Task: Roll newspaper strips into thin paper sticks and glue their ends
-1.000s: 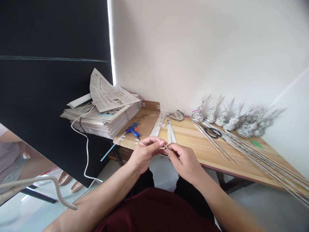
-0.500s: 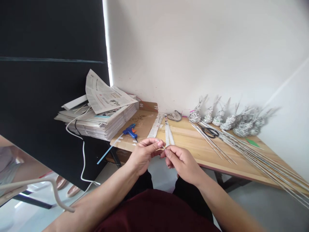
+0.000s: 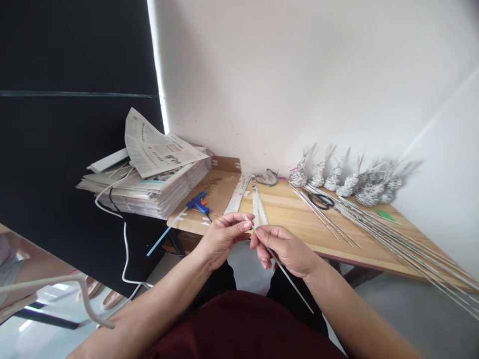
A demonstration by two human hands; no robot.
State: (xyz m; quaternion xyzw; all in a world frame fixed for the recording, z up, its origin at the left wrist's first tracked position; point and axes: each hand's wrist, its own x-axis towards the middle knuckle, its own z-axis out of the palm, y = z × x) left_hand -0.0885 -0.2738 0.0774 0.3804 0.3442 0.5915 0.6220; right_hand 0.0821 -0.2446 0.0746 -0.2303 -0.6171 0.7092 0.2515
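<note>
A thin rolled-paper stick [image 3: 294, 284] runs between my two hands, low in front of the table edge. My left hand [image 3: 224, 240] pinches its upper end between thumb and fingers; the tip shows just above the thumb. Close beside it, my right hand [image 3: 288, 249] has thumb and fingertips closed on the same stick. From under the right hand, the long tail slants down and right over my dark trousers. Beyond my hands, folded newspaper strips [image 3: 261, 207] lie on the wooden table.
A blue glue gun [image 3: 199, 202] lies on cardboard [image 3: 220, 185] beside a newspaper stack [image 3: 157, 197]. Black scissors [image 3: 321, 201] and many paper sticks [image 3: 389, 237] are at the right, with several woven paper figures [image 3: 333, 179] by the wall. A white cord [image 3: 125, 249] hangs at left.
The stick's long tail now shows below my right hand, where it was not visible before. My right hand has tilted slightly. The whole view has shifted, with the table objects a little further left.
</note>
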